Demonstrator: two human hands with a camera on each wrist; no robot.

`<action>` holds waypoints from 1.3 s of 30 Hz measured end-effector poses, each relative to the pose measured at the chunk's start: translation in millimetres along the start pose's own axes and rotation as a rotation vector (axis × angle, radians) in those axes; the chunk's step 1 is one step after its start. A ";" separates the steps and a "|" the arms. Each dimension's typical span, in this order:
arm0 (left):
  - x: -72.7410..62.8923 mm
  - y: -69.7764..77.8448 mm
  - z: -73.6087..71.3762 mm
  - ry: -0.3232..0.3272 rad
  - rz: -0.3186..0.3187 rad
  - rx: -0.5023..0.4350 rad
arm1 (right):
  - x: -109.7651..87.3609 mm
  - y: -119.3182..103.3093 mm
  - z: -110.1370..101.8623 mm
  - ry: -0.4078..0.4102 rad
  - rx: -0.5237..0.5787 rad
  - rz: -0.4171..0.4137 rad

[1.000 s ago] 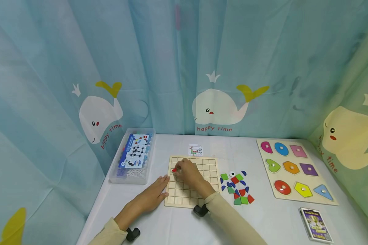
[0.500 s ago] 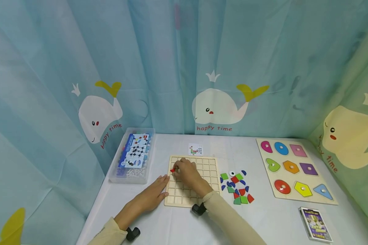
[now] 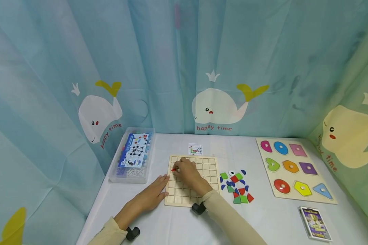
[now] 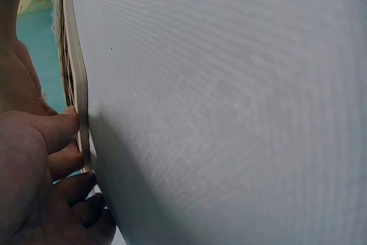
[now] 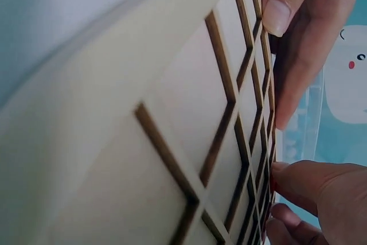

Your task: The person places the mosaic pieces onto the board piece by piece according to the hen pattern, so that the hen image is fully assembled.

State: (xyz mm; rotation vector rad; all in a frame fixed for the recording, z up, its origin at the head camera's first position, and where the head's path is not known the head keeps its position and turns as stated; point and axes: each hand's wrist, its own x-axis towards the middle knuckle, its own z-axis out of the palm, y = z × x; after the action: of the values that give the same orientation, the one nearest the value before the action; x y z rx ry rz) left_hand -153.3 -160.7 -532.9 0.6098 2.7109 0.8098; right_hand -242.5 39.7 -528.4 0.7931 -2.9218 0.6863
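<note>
A wooden grid board (image 3: 209,174) lies flat in the middle of the table. Over its upper left cells, my right hand (image 3: 188,173) pinches a small red piece (image 3: 173,169) between thumb and fingertips; the fingers partly cover it. In the right wrist view that hand (image 5: 327,199) is low over the far side of the grid. My left hand (image 3: 151,194) rests by the board's left edge with its fingers extended. Seen from the left wrist, the left thumb and fingertips (image 4: 70,121) touch the board's side edge (image 4: 79,73).
Loose red, green and blue pieces (image 3: 234,179) lie right of the board, with a white ring (image 3: 231,173) among them. A small pattern card (image 3: 195,149) is behind it. A clear plastic box (image 3: 133,156) stands left; a shape puzzle (image 3: 282,177) and a card box (image 3: 315,223) are right.
My right hand has shifted slightly left over the grid, and the red piece has turned a little in its fingertips. The left hand stays in place.
</note>
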 end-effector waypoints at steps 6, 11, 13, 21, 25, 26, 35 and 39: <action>0.3 -0.6 0.3 0.001 -0.010 -0.006 | -0.7 0.5 -3.5 0.002 -0.009 -0.020; 0.0 0.3 0.1 -0.002 -0.002 -0.010 | -1.1 1.6 -4.2 -0.003 0.003 -0.024; -0.1 0.3 0.1 -0.001 0.000 -0.012 | -2.0 2.9 -5.5 -0.003 0.013 -0.020; 1.3 -2.7 3.1 -0.009 -0.020 0.003 | -13.7 27.3 -29.9 0.032 0.101 0.048; 1.0 -1.3 3.1 -0.011 -0.032 -0.002 | -23.9 53.4 -52.6 -0.003 0.112 0.134; 0.9 -0.6 2.9 -0.012 -0.034 -0.003 | -27.7 60.7 -58.8 -0.022 0.112 0.162; 1.0 -0.3 4.3 -0.017 -0.038 0.008 | -68.5 121.9 -100.9 -0.216 -0.011 0.441; 1.4 -0.4 4.4 -0.013 -0.035 0.011 | -77.2 138.1 -108.3 -0.254 -0.046 0.508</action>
State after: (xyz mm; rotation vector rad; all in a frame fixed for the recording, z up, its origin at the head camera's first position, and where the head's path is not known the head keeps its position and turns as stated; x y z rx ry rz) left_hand -153.2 -158.3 -537.0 0.5662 2.7080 0.7799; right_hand -251.3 228.9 -498.3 0.1269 -3.3925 0.5695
